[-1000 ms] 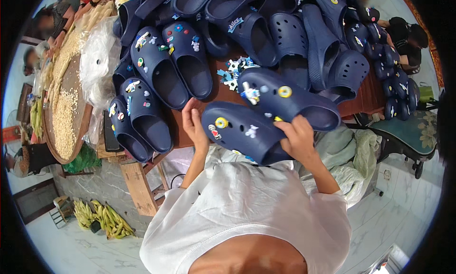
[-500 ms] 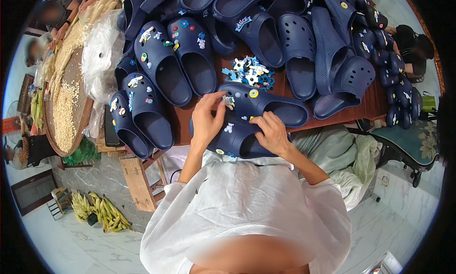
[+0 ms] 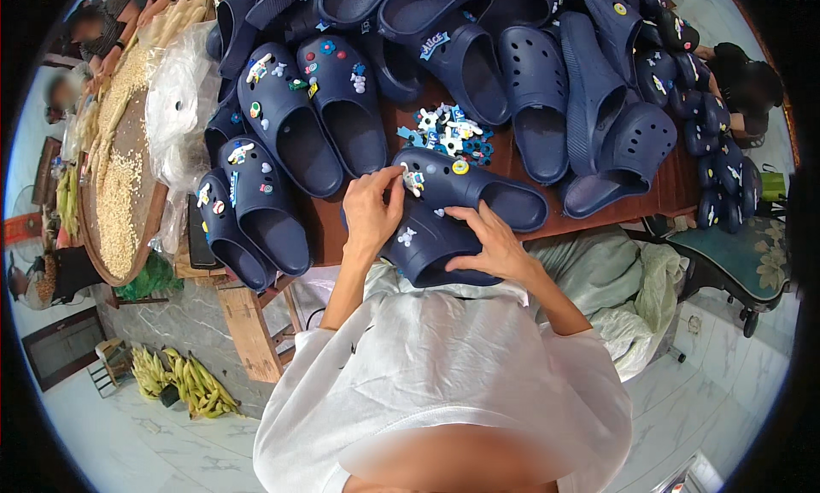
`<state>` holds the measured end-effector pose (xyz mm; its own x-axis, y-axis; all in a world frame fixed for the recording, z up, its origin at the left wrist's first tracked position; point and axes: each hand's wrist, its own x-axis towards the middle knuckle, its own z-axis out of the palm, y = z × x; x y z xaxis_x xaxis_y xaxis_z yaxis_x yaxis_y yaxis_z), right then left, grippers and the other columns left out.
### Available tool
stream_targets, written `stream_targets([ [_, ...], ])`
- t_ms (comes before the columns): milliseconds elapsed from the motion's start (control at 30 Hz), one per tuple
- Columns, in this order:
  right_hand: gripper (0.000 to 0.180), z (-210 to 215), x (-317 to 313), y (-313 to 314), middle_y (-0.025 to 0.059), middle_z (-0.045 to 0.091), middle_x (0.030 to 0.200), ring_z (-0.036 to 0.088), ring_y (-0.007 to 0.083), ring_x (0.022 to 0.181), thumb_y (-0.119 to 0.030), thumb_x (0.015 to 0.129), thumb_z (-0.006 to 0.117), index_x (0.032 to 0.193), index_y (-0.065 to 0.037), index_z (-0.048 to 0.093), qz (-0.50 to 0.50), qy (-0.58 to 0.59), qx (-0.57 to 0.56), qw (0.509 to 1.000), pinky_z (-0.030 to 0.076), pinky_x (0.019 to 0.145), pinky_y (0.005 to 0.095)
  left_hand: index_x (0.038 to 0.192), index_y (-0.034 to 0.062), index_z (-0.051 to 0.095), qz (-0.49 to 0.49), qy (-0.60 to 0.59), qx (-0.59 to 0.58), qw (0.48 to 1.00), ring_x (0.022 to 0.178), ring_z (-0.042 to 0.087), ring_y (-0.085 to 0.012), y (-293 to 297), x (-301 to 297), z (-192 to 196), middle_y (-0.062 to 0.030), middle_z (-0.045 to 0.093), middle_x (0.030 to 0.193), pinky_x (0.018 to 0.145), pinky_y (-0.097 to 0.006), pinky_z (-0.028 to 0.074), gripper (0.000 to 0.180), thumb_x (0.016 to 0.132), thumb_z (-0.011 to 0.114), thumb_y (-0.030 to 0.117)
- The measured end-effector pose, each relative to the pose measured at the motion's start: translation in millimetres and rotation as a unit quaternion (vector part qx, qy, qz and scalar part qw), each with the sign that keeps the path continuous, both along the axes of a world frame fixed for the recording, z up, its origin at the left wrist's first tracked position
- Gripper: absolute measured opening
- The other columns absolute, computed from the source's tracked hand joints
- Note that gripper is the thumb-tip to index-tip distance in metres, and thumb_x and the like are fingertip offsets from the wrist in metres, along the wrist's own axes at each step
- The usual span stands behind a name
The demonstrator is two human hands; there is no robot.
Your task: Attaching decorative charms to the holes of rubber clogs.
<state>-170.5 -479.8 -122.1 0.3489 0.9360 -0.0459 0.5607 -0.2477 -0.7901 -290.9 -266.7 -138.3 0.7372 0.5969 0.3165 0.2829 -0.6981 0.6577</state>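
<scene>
Your left hand (image 3: 372, 208), its pinch unclear, is at a figure charm (image 3: 413, 179) on the far clog (image 3: 474, 187), just nearside of the charm pile (image 3: 453, 136). Your right hand (image 3: 495, 247), fingers spread, is at the near clog (image 3: 431, 235), farther nearside; bracing it should help.

I have a reddish-brown tabletop (image 3: 327, 230) in view. Decorated navy clogs (image 3: 275, 93) crowd its left side; plainer clogs (image 3: 531, 61) heap toward the far edge and right. Between them I see a loose pile of small charms (image 3: 451, 136), white, blue and black. Two charmed clogs (image 3: 437, 231) sit by the near edge, side by side
</scene>
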Motion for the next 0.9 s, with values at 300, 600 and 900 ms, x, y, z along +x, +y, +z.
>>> stream_targets([
  [300, 0.033, -16, -14, -5, 0.0154, 0.064, 0.092, 0.065, 0.031, 0.08, 0.005, 0.095, 0.054, 0.122, -0.005, 0.069, -0.222, -0.033, 0.097, 0.97, 0.051, 0.073, 0.0336, 0.1, 0.0087, 0.074, -0.014, 0.017, 0.022, 1.0, 0.072, 0.065, -0.0269, -3, 3, 6, -0.0098, 0.071, 0.081, 0.074, -0.037, 0.047, 0.013, 0.09, 0.068, 0.014],
  [600, 0.029, -13, -4, 13, 0.0191, 0.066, 0.113, 0.068, 0.0358, 0.098, 0.0, 0.097, 0.056, 0.121, -0.008, 0.069, -0.213, 0.012, 0.159, 0.964, 0.054, 0.083, 0.0389, 0.097, 0.0031, 0.073, -0.001, -0.023, -0.074, 0.997, 0.077, 0.068, -0.0283, -4, 19, -7, -0.0141, 0.072, 0.088, 0.072, -0.036, 0.052, 0.011, 0.092, 0.066, 0.011],
  [900, 0.032, -5, -9, 2, 0.0141, 0.063, 0.098, 0.068, 0.0318, 0.087, -0.009, 0.094, 0.065, 0.126, -0.008, 0.062, -0.192, -0.028, 0.116, 0.974, 0.053, 0.073, 0.0398, 0.103, 0.0061, 0.073, -0.13, -0.089, -0.027, 0.987, 0.097, 0.063, -0.0306, -14, 61, 16, -0.0118, 0.068, 0.099, 0.085, -0.04, 0.049, 0.019, 0.084, 0.073, 0.01],
])
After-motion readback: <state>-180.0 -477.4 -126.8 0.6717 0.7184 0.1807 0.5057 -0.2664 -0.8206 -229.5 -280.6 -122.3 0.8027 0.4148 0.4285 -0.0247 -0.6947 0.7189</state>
